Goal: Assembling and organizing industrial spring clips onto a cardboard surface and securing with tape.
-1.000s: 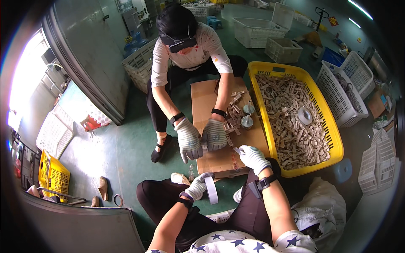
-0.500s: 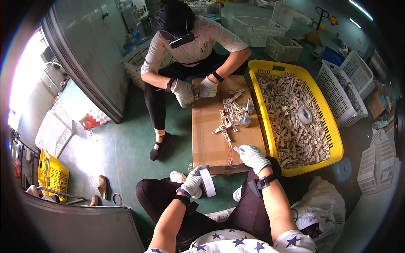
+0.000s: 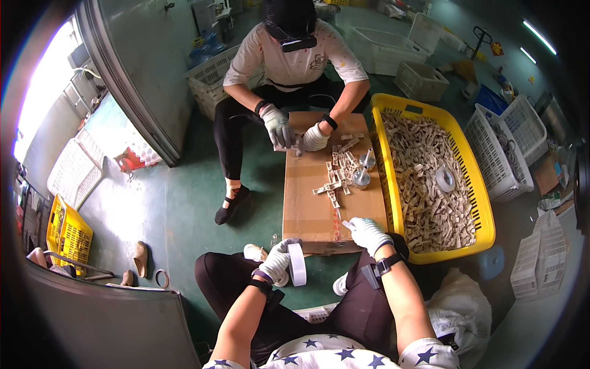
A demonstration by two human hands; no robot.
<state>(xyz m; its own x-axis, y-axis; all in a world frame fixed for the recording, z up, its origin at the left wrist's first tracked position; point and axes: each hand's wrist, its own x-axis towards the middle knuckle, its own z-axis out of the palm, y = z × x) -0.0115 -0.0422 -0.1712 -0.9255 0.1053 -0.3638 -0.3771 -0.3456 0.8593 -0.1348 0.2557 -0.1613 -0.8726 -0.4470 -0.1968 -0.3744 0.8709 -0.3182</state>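
Observation:
My left hand [image 3: 276, 261], in a white knit glove, grips a roll of white tape [image 3: 297, 264] just off the near edge of a cardboard box [image 3: 307, 212]. My gloved right hand [image 3: 370, 235] is closed at the box's near right corner. A small pale piece [image 3: 347, 225] shows at its fingertips; its kind is too small to tell. Ahead of it on the box lies a loose pile of beige clip-like pieces [image 3: 338, 172], next to two small clear containers [image 3: 361, 179]. Red marks run down the box between my hands.
A co-worker's gloved hands [image 3: 278, 126] work at the box's far side. A yellow crate [image 3: 398, 215] full of beige pieces stands against the box's right, with a tape roll [image 3: 445, 179] on top. White crates [image 3: 495, 154] stand farther right; a white sack [image 3: 461, 307] lies near my right knee.
The view has shifted slightly. The co-worker's head is more upright, and their hands have shifted on the box's far edge. My hands keep nearly the same pose and grip.

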